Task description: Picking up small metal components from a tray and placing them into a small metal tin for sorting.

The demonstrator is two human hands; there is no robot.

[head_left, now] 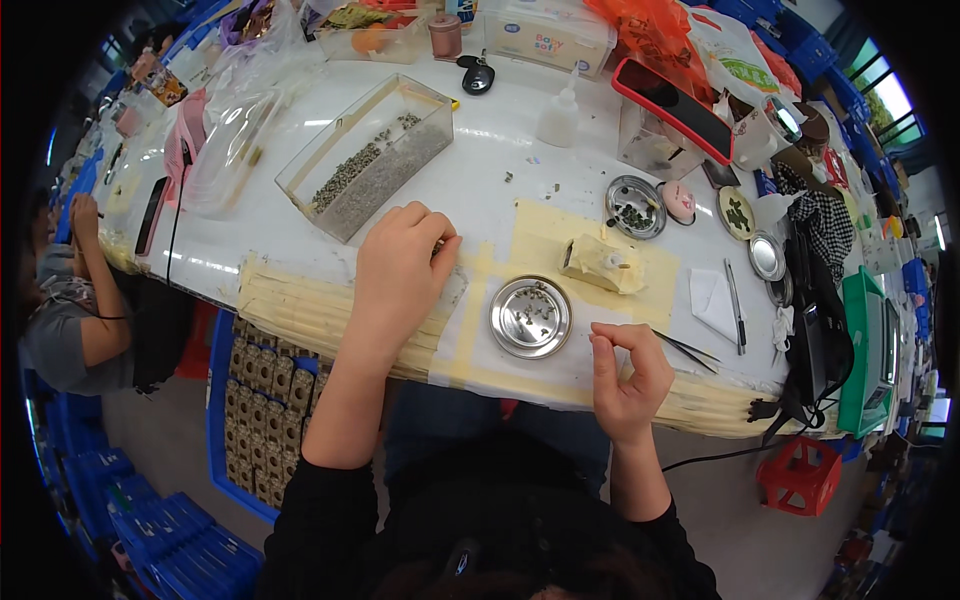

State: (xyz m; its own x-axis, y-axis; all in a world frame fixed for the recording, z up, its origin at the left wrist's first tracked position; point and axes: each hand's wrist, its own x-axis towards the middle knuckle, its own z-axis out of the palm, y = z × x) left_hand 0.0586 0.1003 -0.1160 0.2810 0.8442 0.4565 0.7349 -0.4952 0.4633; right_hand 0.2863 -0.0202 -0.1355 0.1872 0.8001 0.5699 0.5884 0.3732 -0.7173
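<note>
My left hand (403, 265) is closed with curled fingers above the table, just in front of a clear plastic box (335, 150) with a heap of small grey-green metal parts (345, 185). Something small and dark shows between its thumb and fingers, too little to name. A round silver dish (530, 346) with several small parts lies between my hands. To the right of the dish, my right hand (630, 378) makes a pinch of thumb and forefinger; what they hold, if anything, is too small to see. Dark tweezers (685, 350) lie beside it.
Behind the dish sits a tape-covered block (603, 263). A second metal dish (635, 207) with dark parts, a squeeze bottle (558, 115) and a red-cased phone (675, 108) stand farther back. A pen (735, 305) lies right. Another person (80, 300) works at left.
</note>
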